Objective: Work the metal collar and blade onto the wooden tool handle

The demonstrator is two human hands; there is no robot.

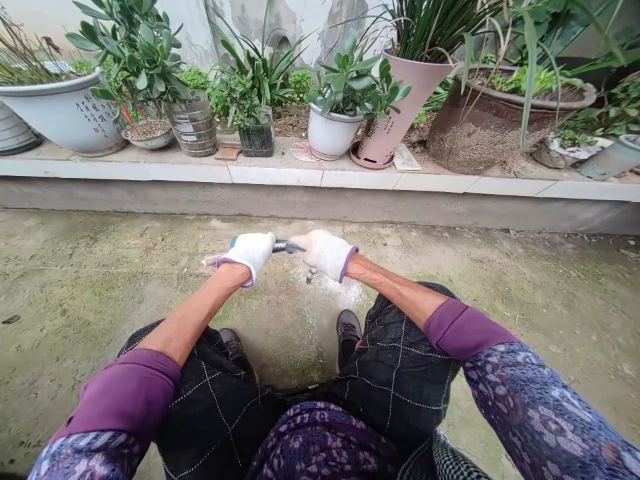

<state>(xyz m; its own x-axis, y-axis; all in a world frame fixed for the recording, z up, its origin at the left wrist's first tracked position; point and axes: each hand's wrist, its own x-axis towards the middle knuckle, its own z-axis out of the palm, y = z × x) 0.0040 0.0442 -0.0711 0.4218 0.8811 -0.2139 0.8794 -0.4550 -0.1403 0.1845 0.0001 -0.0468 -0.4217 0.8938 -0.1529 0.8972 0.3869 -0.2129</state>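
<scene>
My left hand (pixel 249 253), in a white glove with a purple cuff, is closed round one end of a dark, ribbed, metallic-looking rod (pixel 280 246). A bit of teal shows at the far side of that glove, and a pale stick-like piece (pixel 211 260) juts out to its left; whether they belong to the rod I cannot tell. My right hand (pixel 324 253), gloved alike, is closed at the rod's other end, where a grey pointed part (pixel 295 247) sticks out. Below the right glove shows a small metallic end piece (pixel 311 275); its link to the rest is hidden.
Concrete ground (pixel 150 267) with greenish stains and a whitish powdery patch (pixel 345 293) lies under my hands. Ahead runs a low tiled ledge (pixel 277 176) with several potted plants, among them a white pot (pixel 334 133) and a pink pot (pixel 395 107). My shoes (pixel 349 327) stand either side.
</scene>
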